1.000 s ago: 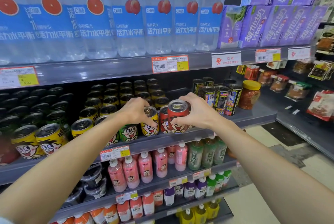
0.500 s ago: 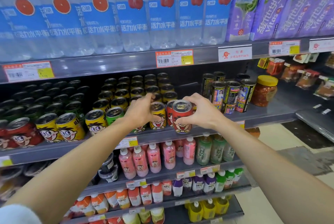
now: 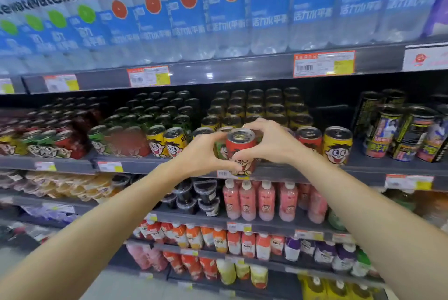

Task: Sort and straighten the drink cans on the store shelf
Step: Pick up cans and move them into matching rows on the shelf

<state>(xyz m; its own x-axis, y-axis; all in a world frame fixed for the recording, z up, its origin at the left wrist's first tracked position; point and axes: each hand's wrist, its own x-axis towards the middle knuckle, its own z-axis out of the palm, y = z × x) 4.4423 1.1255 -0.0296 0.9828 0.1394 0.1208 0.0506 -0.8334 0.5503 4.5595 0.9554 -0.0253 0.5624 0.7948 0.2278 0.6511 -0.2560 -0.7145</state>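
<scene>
A red drink can (image 3: 241, 152) with a cartoon face sits upright between both my hands, at the front edge of the can shelf (image 3: 363, 169). My right hand (image 3: 272, 146) grips it from the right, fingers curled over its far rim. From the left, my left hand (image 3: 202, 155) grips it too, thumb across its lower front. A green can (image 3: 219, 150) shows in the gap behind my left hand. To the right stand another red can (image 3: 309, 138) and a yellow can (image 3: 337, 144). Yellow cans (image 3: 166, 143) stand to the left.
Rows of dark-topped cans fill the shelf behind. Tall black cans (image 3: 392, 130) stand at the right, mixed red and green cans (image 3: 60, 144) at the left. Water bottles (image 3: 232, 16) line the shelf above. Small pink bottles (image 3: 257, 200) fill the shelf below.
My left hand has left the yellow can and closed on the red can beside my right hand. The red can has come forward to the shelf edge. My view has swung left and closer.
</scene>
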